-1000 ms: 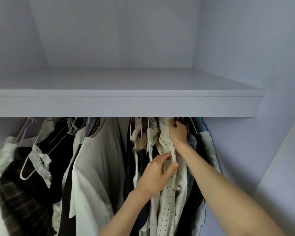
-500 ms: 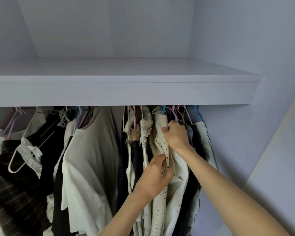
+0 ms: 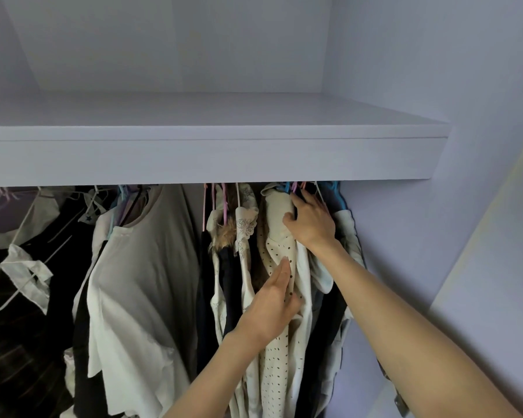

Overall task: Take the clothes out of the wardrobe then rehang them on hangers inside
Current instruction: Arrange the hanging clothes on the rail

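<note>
My right hand [image 3: 311,224] grips the cream dotted blouse [image 3: 280,297] at its collar, among the right-side clothes; left hand [image 3: 272,309] lies flat-fingered against its front. Shelf [image 3: 212,158] hides the rail and hanger hooks.

Both bare forearms reach up and forward from the bottom of the view. The right arm runs long from the lower right corner, rising to the left, its wrist bent slightly so the right hand [image 3: 311,224] sits highest, back toward the camera. Its fingers [image 3: 310,200] point upward and curl at their tips, and the thumb juts out to the left; what its grip closes on cannot be told. The left arm rises from the bottom centre, shorter and steeper. The left hand [image 3: 272,309] is lower, near the right wrist, fingers held straight and together, pointing up, thumb alongside.
</note>
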`<state>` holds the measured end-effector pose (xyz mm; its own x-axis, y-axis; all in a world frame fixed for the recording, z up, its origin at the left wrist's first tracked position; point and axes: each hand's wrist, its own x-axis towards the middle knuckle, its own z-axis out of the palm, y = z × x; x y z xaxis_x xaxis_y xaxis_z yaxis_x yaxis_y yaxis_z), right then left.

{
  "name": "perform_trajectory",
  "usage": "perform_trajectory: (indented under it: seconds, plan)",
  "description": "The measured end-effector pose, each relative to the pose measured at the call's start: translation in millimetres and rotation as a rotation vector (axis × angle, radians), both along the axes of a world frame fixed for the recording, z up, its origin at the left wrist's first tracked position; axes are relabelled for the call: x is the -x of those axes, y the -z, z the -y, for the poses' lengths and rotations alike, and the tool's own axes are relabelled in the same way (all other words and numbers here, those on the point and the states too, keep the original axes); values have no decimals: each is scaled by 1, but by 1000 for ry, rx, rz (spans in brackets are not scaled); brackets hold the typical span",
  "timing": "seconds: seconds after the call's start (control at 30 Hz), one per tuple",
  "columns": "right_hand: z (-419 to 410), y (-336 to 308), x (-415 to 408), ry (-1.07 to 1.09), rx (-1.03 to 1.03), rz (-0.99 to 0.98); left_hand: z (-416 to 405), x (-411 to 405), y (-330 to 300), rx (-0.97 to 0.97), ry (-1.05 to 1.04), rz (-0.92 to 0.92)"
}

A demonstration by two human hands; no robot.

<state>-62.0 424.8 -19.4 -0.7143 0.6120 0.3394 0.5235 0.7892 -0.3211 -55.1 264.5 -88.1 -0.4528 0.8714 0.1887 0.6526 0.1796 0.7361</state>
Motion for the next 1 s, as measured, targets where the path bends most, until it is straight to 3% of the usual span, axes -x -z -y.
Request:
perform_trajectory:
  seconds: [0.17,0.37,0.63,0.8,1.0]
  plan:
    - [-10,7,-6,3,-108,-3,-13,2,0,66,86,-70]
    - [-30,11,-21,83,-70,-84,-39,-5,2,154,183,-108]
    - [-6,20,-33,49,158,-312,-16,18,-2,50,189,169]
    - [19,49,-61,126,29,-226,-27,51,-31,-40,-62,300]
    - [30,74,-73,200,-50,-320,-85,53,-57,64,14,534]
